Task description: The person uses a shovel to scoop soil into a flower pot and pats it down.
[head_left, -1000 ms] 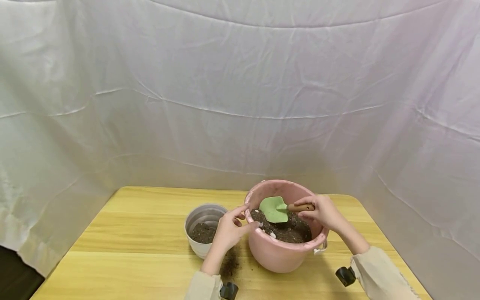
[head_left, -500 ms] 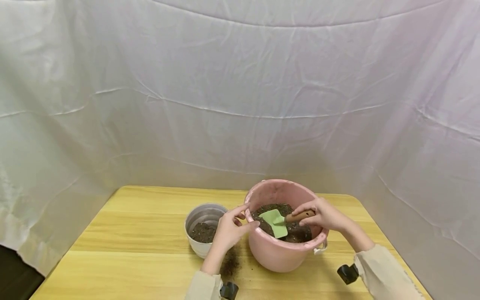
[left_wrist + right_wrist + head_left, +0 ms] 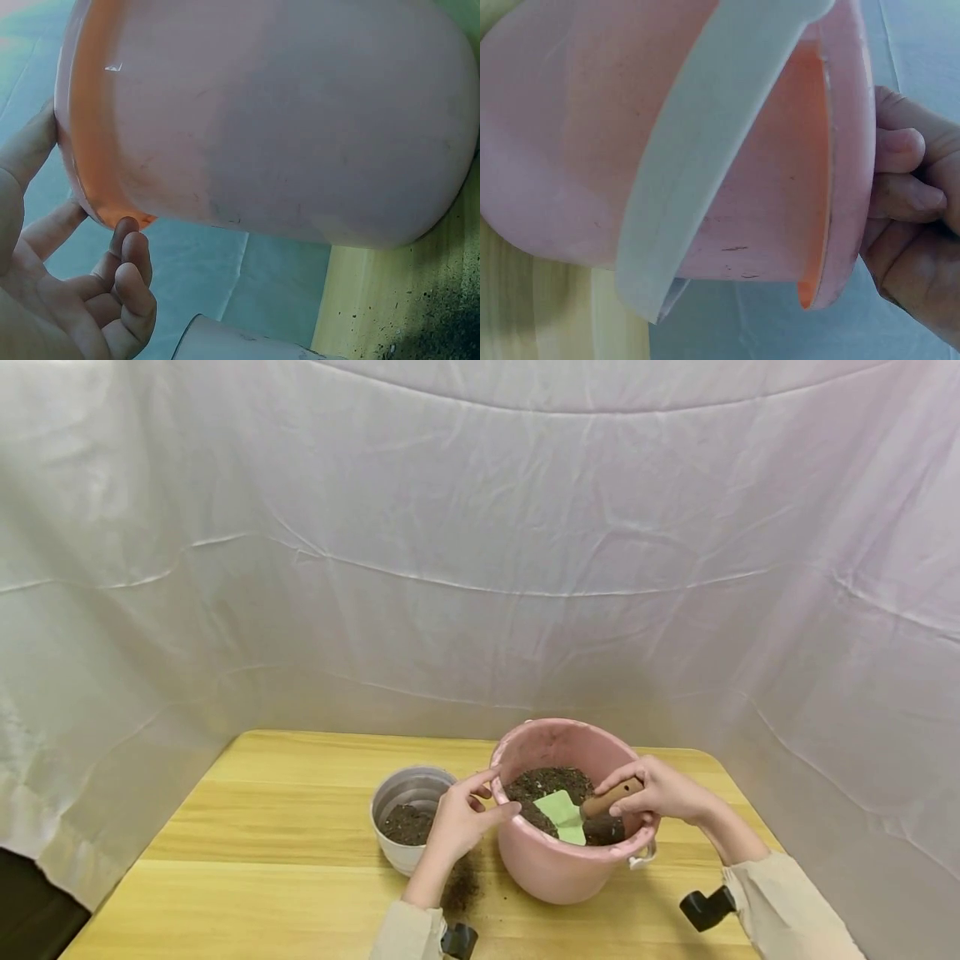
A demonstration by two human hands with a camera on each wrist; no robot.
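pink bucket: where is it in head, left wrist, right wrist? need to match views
Head: pink bucket sits low, right of centre on the table, beside the white pot.
Left wrist: its outer wall fills the upper frame, the left hand at its rim.
Right wrist: it fills the left and centre, its white handle crossing it, the right hand at its rim.
Shared landmark: the bucket's rim.

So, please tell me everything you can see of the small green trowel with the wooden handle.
The small green trowel has a flat, pale green blade, seemingly plastic or painted metal, and a brown wooden handle. It tilts blade-down inside the pink plastic bucket, its tip dug into the dark soil. The right hand grips the handle over the bucket's rim.
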